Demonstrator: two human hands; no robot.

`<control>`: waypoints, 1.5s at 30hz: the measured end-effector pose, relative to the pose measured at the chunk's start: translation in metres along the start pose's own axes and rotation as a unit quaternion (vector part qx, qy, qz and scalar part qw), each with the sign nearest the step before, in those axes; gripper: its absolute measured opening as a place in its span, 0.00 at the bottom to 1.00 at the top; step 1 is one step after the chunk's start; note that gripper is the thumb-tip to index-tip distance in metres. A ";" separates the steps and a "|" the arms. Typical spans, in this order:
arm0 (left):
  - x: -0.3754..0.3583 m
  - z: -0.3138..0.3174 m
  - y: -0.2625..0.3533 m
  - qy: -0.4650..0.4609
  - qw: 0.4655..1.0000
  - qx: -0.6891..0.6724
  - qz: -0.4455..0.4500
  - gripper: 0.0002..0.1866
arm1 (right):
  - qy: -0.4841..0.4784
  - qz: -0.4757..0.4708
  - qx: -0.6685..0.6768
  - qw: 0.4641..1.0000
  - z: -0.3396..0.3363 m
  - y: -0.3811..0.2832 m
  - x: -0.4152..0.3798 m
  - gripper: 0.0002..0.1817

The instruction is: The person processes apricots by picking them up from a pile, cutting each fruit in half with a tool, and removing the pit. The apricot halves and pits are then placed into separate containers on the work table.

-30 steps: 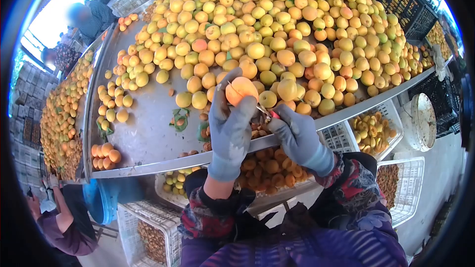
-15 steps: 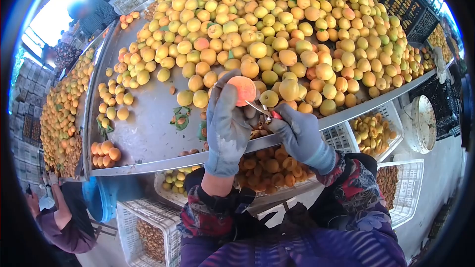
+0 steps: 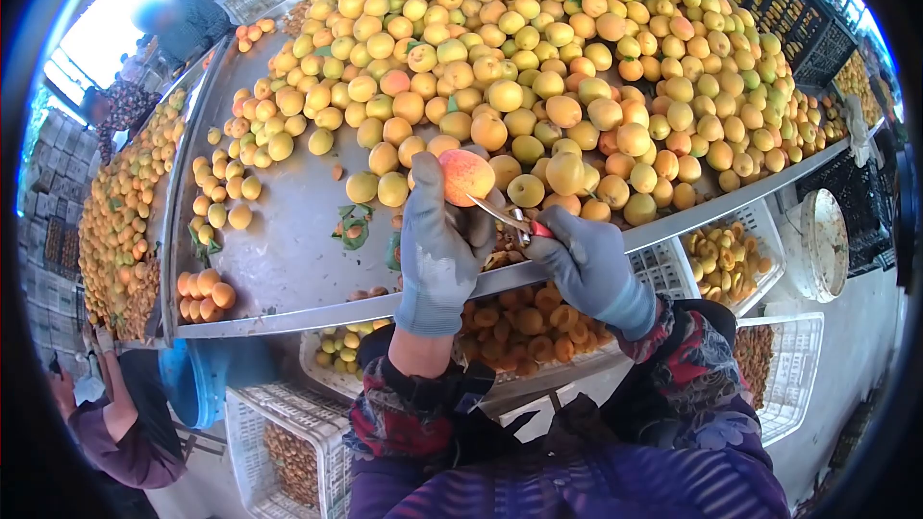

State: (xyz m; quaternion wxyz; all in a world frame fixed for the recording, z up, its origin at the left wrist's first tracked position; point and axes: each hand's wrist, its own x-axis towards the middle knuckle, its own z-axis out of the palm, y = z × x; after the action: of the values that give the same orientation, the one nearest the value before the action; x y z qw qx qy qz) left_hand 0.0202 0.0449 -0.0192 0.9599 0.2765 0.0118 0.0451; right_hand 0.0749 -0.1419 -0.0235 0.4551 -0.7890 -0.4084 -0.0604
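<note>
My left hand (image 3: 437,245), in a grey-white glove, holds an orange-red apricot (image 3: 465,177) between its thumb and fingers above the table's front edge. My right hand (image 3: 591,259), also gloved, is closed around the red handle of a small metal cutting tool (image 3: 510,219). The tool's pointed tip touches the lower side of the apricot. Beyond both hands lies a big heap of yellow-orange apricots (image 3: 500,96) on the metal table (image 3: 288,259).
Below the table edge stand a crate of apricot halves (image 3: 534,327), another crate (image 3: 726,259) and a crate of apricot stones (image 3: 288,461). A white bucket (image 3: 825,242) is at the right, a blue bucket (image 3: 192,384) at the left. A co-worker's arm (image 3: 117,394) shows at lower left.
The apricot in my left hand has turned and its rounded, redder side now shows. My left fingers have shifted around it. The tool's tip has moved slightly left along the fruit.
</note>
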 end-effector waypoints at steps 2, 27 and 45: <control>0.002 0.025 -0.008 0.133 0.990 0.039 0.040 0.24 | 0.001 -0.004 0.003 1.000 0.000 0.001 -0.001 0.12; 0.006 0.017 -0.003 0.076 0.988 0.090 0.102 0.26 | -0.113 0.093 0.259 0.955 -0.031 0.008 0.002 0.14; -0.010 0.049 -0.044 0.073 0.927 0.361 0.067 0.28 | 0.012 0.011 0.232 0.973 -0.012 0.002 0.013 0.24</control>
State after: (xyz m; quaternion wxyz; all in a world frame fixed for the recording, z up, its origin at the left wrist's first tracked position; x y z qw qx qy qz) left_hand 0.0159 -0.0192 -0.0009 0.7863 0.6005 0.0788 0.1223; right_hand 0.0880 -0.1441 -0.0120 0.6311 -0.6655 -0.3972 0.0320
